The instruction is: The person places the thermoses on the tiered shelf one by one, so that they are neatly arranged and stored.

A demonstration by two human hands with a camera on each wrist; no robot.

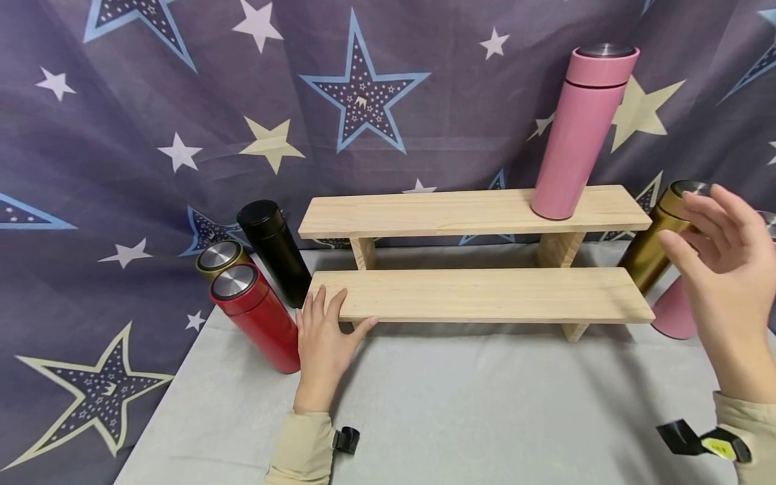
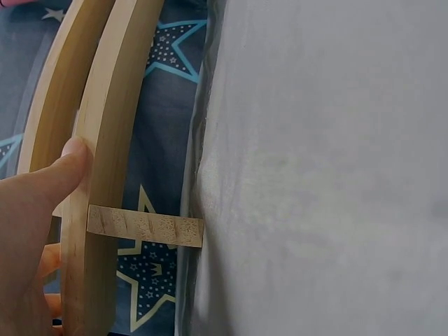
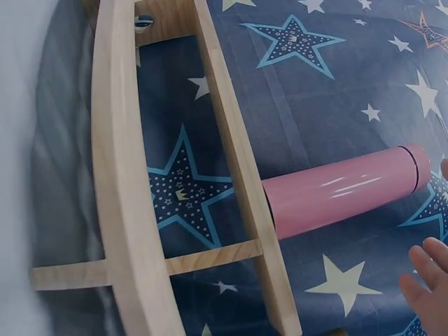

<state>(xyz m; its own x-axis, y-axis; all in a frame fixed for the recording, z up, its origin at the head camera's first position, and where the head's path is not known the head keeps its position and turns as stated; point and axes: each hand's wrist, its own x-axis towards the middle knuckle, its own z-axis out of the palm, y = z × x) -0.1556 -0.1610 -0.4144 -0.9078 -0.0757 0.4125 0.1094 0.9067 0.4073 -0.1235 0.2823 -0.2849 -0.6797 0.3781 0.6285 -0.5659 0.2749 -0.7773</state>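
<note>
My left hand [image 1: 324, 343] rests on the left end of the lower board of a two-tier wooden shelf [image 1: 479, 294], fingers over the top. In the left wrist view the thumb [image 2: 70, 164] lies against the board's front edge. A pink flask [image 1: 582, 135] with a steel-topped lid stands on the upper board's right part. My right hand [image 1: 730, 269] is raised right of the shelf, fingers spread and holding nothing. Behind it, partly hidden, are a gold flask [image 1: 649, 246] and another pink flask [image 1: 674, 313]. The right wrist view shows the upper pink flask [image 3: 343, 189] beside the fingertips.
Left of the shelf stand a red flask [image 1: 261, 323], a black flask [image 1: 279, 259] and a gold flask [image 1: 219, 256], close together. A pale cloth covers the table [image 1: 461, 404]. The star-patterned curtain [image 1: 448, 121] hangs right behind the shelf.
</note>
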